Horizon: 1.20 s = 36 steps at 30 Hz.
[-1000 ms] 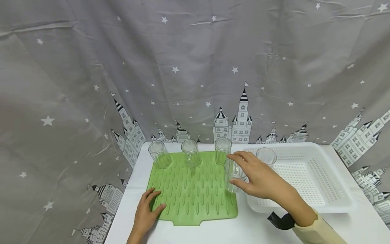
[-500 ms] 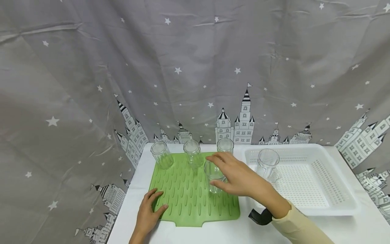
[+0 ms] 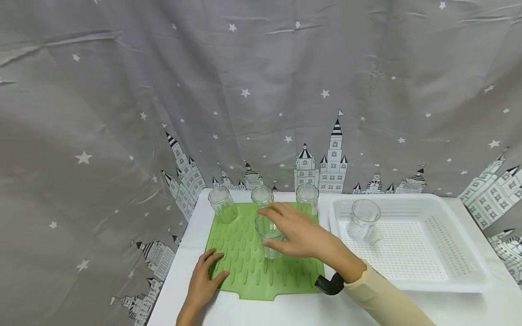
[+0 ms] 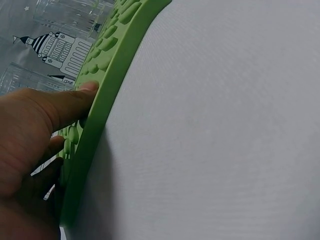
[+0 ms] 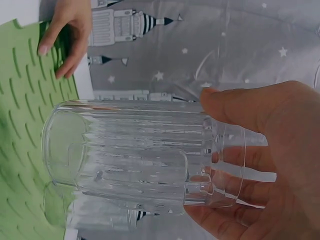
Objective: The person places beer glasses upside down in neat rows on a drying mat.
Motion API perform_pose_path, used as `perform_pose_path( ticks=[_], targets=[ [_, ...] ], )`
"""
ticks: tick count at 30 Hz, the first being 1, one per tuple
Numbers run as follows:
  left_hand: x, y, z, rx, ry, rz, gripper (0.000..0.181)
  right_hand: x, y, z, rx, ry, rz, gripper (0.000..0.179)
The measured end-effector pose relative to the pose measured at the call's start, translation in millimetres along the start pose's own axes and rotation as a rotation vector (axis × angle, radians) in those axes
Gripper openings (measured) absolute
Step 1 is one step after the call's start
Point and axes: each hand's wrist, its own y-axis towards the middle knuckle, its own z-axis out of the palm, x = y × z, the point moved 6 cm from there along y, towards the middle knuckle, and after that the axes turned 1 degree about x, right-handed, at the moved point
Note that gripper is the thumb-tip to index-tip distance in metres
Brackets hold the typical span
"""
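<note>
My right hand (image 3: 295,233) grips a clear ribbed glass mug (image 5: 135,155) near its upper end, thumb on one side and fingers on the other. The mug is over the middle of a green drying mat (image 3: 232,271), with its lower end toward the mat. At the mat's left front, my left hand (image 3: 204,278) rests with relaxed fingers; the left wrist view has its thumb (image 4: 75,102) on the bumpy top. Along the back of the mat stand three more clear glasses: a left one (image 3: 223,206), a middle one (image 3: 262,195) and a right one (image 3: 307,199).
To the right of the mat is a white perforated basket (image 3: 461,280), with one clear glass mug (image 3: 363,219) standing at its left side. A white cloth covers the table (image 3: 302,312). Behind it hangs a grey curtain (image 3: 261,59) with stars and castles.
My right hand has carried the mug leftward from beside the basket's left edge to over the mat's middle. The left hand stays at the mat's edge. The head view has shifted slightly.
</note>
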Motion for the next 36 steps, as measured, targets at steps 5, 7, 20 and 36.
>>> perform_pose_path(
  ticks=[5, 7, 20, 36],
  targets=[
    [-0.5, 3.9, 2.9, 0.020, 0.004, -0.006, 0.058, 7, 10.6, 1, 0.007, 0.004, -0.017, 0.077],
    [-0.6, 5.5, 2.8, 0.024, 0.005, -0.004, 0.058, 9, 14.1, 0, 0.002, 0.003, -0.024, 0.077],
    [-3.0, 0.6, 5.8, 0.019, 0.023, 0.002, 0.059, 16, 21.6, 9, 0.038, 0.000, -0.038, 0.078],
    [-50.2, -6.1, 6.5, 0.083, -0.114, -0.005, 0.069, 20, 22.3, 15, 0.009, -0.023, -0.083, 0.078]
  ],
)
